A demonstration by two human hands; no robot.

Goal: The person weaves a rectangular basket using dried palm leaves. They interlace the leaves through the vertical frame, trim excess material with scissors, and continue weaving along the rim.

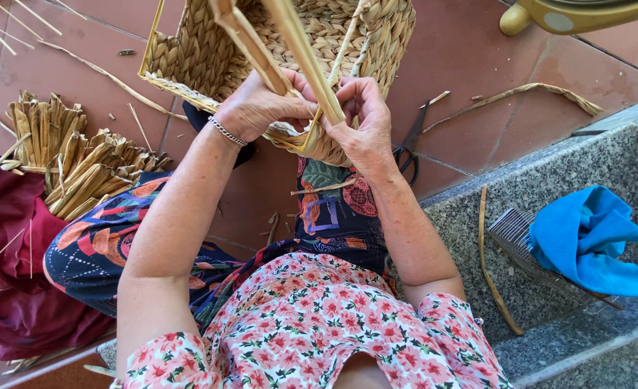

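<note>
Sitting on a grey stone step (550, 180), a person braced a woven basket (211, 50) against the knees, its rim tipped toward the body so the unfinished edge lay within reach. The left hand (258, 108) was closed around a flat straw strip (250, 47) just at the basket's near rim, pinning it taut; the right hand (362, 119), beside it on the same rim, pinched a second strip (308, 54), the grip tight so the weave could not slacken. Scissors (409, 148) lay on the red floor tiles (470, 65) just right of the basket, near that hand. Bundled cut straw (74, 162) sat left of the basket, a blue cloth (593, 238) farther right on the step.
</note>
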